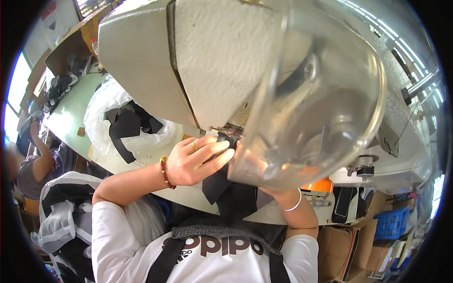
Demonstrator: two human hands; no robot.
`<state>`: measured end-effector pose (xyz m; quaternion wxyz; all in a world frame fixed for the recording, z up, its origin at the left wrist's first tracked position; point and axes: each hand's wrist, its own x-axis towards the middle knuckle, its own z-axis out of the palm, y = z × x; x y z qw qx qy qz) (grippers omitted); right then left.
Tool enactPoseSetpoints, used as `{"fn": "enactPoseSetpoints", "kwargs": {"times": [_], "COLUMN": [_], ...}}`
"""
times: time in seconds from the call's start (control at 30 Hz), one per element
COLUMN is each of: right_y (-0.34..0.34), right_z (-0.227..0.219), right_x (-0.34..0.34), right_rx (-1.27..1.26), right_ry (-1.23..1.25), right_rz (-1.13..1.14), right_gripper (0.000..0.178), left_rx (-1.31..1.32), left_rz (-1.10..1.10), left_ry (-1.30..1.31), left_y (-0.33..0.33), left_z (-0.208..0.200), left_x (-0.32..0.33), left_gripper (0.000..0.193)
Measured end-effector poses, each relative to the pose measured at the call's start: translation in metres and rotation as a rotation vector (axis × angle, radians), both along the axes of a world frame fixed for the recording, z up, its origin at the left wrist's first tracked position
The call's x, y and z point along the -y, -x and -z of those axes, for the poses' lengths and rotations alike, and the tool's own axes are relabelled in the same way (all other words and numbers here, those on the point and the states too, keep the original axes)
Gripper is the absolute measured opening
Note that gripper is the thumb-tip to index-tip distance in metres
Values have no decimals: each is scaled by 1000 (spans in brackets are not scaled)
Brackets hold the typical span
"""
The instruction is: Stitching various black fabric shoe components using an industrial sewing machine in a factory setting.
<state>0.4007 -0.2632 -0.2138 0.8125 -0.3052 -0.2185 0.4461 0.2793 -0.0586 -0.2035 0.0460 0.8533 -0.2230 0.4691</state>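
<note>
A black fabric piece [218, 186] lies under the head of a large cream sewing machine [222, 52] and hangs over the table's near edge. My left hand [193, 160], with a ring and a beaded bracelet, pinches this fabric close beneath the needle area, fingertips pressed on it. On the fabric's other side is my right hand [257, 165], a silver bangle at its wrist. A clear plastic guard [325, 94] stands in front of that hand, and glare blurs its fingers. The needle itself is hidden.
Left of the machine, a clear plastic bag [101, 106] holds black cut pieces [126, 123]. Farther left, another person [40, 162] sits by the table. An orange object [318, 185] and a black flat piece [344, 204] lie right. Cardboard boxes [335, 250] and a blue crate [391, 223] stand lower right.
</note>
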Motion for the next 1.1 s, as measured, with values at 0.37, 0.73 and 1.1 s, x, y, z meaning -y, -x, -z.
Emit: {"fn": "enactPoseSetpoints", "kwargs": {"times": [0.37, 0.73, 1.1], "right_y": [-51, -15, -12], "right_z": [2, 8, -14], "right_x": [24, 45, 12], "right_rx": [1819, 1935, 2022], "right_ry": [670, 477, 255], "right_rz": [-34, 285, 610], "right_gripper": [78, 48, 19], "left_rx": [-104, -9, -51], "left_rz": [153, 94, 50], "left_ry": [53, 15, 143], "left_y": [7, 3, 1], "left_z": [4, -3, 5], "left_x": [-14, -10, -7], "left_gripper": [29, 29, 35]}}
